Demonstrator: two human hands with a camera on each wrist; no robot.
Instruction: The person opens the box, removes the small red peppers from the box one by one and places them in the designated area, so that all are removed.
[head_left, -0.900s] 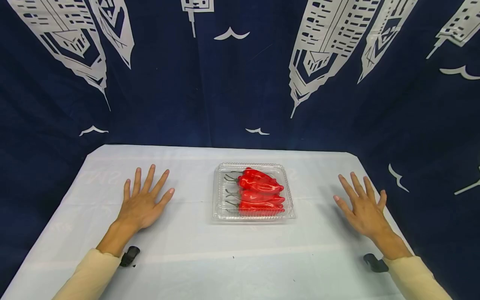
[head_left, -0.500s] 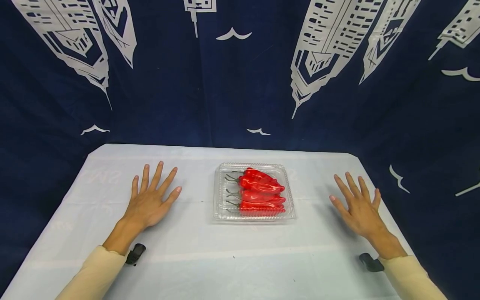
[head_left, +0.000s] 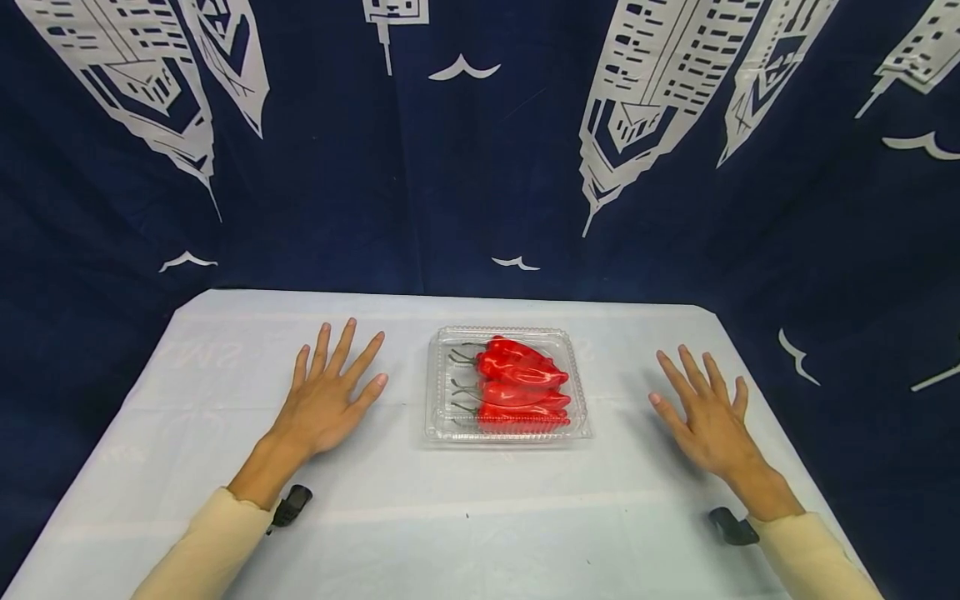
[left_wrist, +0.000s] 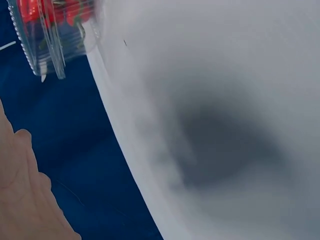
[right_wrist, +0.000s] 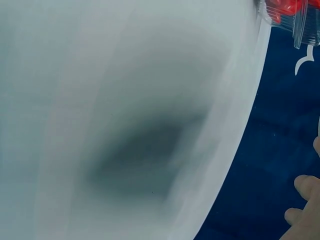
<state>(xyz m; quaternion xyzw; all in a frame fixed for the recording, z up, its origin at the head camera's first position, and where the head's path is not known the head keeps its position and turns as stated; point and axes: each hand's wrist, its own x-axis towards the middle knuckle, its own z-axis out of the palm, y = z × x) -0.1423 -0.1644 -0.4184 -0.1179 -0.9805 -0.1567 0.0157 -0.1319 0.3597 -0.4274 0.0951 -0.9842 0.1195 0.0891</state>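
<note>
A clear plastic clamshell box [head_left: 435, 423] lies on the white table, its lid down over several red peppers [head_left: 522, 390] with thin dark stems pointing left. To the box's left, my left hand [head_left: 318, 412] is held palm down with its fingers spread, apart from the box. On the other side, my right hand [head_left: 708, 429] is also palm down and spread, farther from the box. Neither hand holds anything. In the left wrist view, the box [left_wrist: 57, 45] shows at the upper left; the right wrist view catches the box's corner [right_wrist: 282, 20] at the upper right.
A white cloth covers the table [head_left: 510, 533], with small dark specks near the front. Behind it hangs a dark blue curtain [head_left: 480, 183] printed with white buildings and birds. Black wrist cameras sit below the left wrist [head_left: 291, 505] and right wrist [head_left: 733, 527].
My left hand has moved right, toward the box. My right hand has drifted a little left, also toward it. The box and peppers have stayed put.
</note>
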